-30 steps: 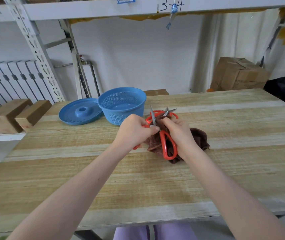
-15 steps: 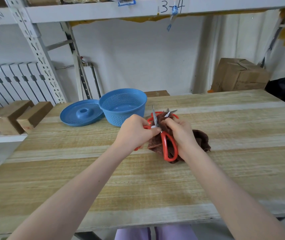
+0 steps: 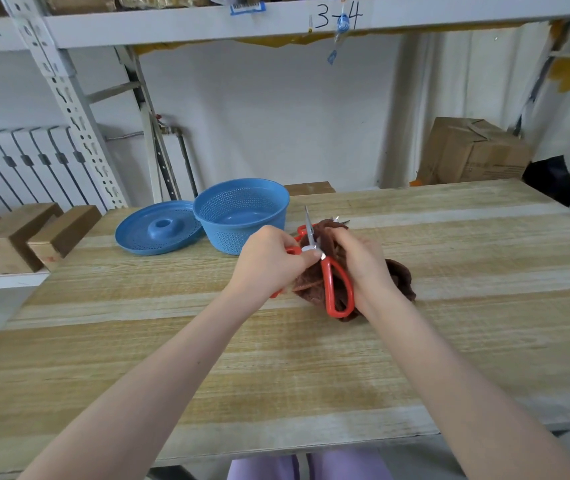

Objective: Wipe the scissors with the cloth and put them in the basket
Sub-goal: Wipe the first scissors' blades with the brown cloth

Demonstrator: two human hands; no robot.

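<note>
Red-handled scissors (image 3: 338,289) are held open above the wooden table (image 3: 311,358), one blade pointing up. My left hand (image 3: 271,259) grips one red handle, thumb pressed by the pivot. My right hand (image 3: 363,261) holds a dark brown cloth (image 3: 399,275) bunched around the other blade. The second red handle loop hangs free below my hands. Another red-handled pair of scissors (image 3: 301,231) lies partly hidden behind my hands. A blue perforated basket (image 3: 242,213) stands just behind and to the left of my hands.
The basket's blue lid (image 3: 159,228) lies flat to its left. Wooden blocks (image 3: 30,233) sit on a low shelf at far left. A cardboard box (image 3: 473,152) stands beyond the table's back right. Metal shelving runs overhead.
The cloth in my right hand has slid a little along the blade; both hands stay in the same spot by the basket.
</note>
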